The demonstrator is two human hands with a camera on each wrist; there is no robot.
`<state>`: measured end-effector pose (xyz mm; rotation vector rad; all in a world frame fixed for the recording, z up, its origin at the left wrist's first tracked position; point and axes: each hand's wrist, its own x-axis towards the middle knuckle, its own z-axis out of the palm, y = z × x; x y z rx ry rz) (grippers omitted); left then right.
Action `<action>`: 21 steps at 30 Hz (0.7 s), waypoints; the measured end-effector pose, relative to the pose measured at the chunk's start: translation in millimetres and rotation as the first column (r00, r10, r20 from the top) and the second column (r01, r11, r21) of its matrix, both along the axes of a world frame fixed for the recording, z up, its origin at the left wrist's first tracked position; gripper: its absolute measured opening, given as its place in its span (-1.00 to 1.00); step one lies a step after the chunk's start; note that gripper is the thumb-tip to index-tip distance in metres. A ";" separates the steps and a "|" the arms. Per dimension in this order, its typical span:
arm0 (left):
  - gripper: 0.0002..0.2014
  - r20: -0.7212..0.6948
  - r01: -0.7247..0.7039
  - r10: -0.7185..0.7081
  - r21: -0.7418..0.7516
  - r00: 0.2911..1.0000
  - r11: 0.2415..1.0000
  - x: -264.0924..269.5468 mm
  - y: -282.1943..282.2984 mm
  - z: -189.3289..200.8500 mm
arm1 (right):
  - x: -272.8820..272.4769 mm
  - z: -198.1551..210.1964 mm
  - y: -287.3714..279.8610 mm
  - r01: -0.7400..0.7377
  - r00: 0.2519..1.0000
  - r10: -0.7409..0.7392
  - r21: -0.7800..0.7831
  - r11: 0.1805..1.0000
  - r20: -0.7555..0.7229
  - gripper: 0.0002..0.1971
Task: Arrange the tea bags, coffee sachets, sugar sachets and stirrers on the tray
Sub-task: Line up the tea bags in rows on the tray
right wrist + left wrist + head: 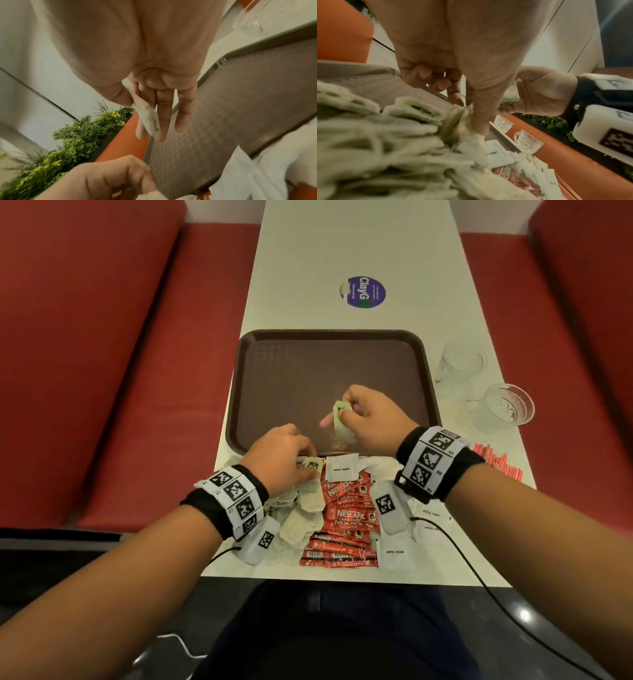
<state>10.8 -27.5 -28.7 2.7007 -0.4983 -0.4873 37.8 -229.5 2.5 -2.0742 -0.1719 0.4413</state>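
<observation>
A brown tray lies on the white table with nothing lying on it. My right hand hovers over the tray's near part and pinches a tea bag with its green tag; the same tea bag hangs between thumb and fingers in the right wrist view. My left hand rests on the tea bag pile just before the tray's near edge, and its thumb and forefinger pinch a green tea bag tag. Red coffee sachets and white sugar sachets lie beside the pile. Red stirrers lie at the right.
Two glass cups stand right of the tray. A round purple sticker marks the table beyond it. Red benches flank the table. Cables run from both wristbands over the near table edge.
</observation>
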 end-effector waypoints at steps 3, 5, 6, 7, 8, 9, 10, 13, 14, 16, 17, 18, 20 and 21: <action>-0.87 0.040 0.031 -0.028 -0.081 0.999 0.996 6.0 2.2 -0.6 | 7.8 -8.0 3.1 0.000 0.999 0.005 0.104 0.995 -0.045 -0.88; -0.87 0.020 0.029 -0.026 -0.180 0.999 0.983 12.9 7.8 2.9 | 10.9 -14.6 5.9 -0.005 0.994 0.023 0.171 0.985 -0.104 -0.91; -0.87 -0.001 0.019 -0.019 -0.233 1.000 0.972 15.9 11.0 5.9 | 11.3 -16.3 8.0 -0.005 0.989 0.033 0.191 0.982 -0.146 -0.90; -0.87 -0.013 0.006 -0.010 -0.279 1.000 0.960 19.6 14.0 9.1 | 12.8 -17.5 9.5 -0.010 0.983 0.044 0.190 0.982 -0.176 -0.82; -0.88 -0.012 -0.007 0.003 -0.319 1.000 0.948 22.5 16.5 12.6 | 14.3 -18.0 10.7 -0.033 0.980 0.066 0.175 0.984 -0.186 -0.73; -0.90 -0.009 -0.029 0.028 -0.350 1.000 0.936 25.9 19.0 16.0 | 15.7 -16.9 12.4 -0.074 0.979 0.099 0.144 0.987 -0.177 -0.66; -0.91 -0.005 -0.062 0.064 -0.382 0.998 0.922 29.2 21.5 19.0 | 17.3 -15.5 14.6 -0.120 0.978 0.136 0.108 0.987 -0.160 -0.66; -0.93 0.019 -0.146 0.174 -0.455 0.985 0.878 41.5 27.5 25.1 | 23.0 -13.3 22.9 -0.179 0.980 0.178 -0.004 0.984 -0.094 -0.87; -0.93 0.042 -0.155 0.197 -0.468 0.980 0.870 45.6 28.6 26.6 | 25.6 -13.7 26.2 -0.178 0.982 0.176 -0.036 0.983 -0.064 -0.93; -0.94 0.081 -0.175 0.246 -0.498 0.966 0.849 54.7 31.0 27.3 | 33.8 -16.4 32.7 -0.139 0.990 0.139 -0.041 0.989 -0.012 -0.93; -0.93 0.079 -0.197 0.275 -0.514 0.958 0.835 58.9 32.8 26.7 | 39.4 -18.9 35.9 -0.110 0.994 0.110 -0.026 0.994 0.006 -0.91; -0.91 0.061 -0.224 0.296 -0.516 0.953 0.827 62.7 35.1 25.6 | 44.9 -20.2 38.6 -0.081 0.997 0.081 -0.004 0.997 0.016 -0.90; -0.84 0.022 -0.257 0.299 -0.452 0.954 0.854 67.9 39.2 22.3 | 55.2 -24.1 42.4 -0.037 0.999 0.036 0.014 0.999 0.034 -0.87; -0.83 0.014 -0.262 0.294 -0.409 0.956 0.874 70.2 40.9 19.4 | 58.9 -25.7 43.8 -0.024 0.999 0.024 0.013 1.000 0.043 -0.88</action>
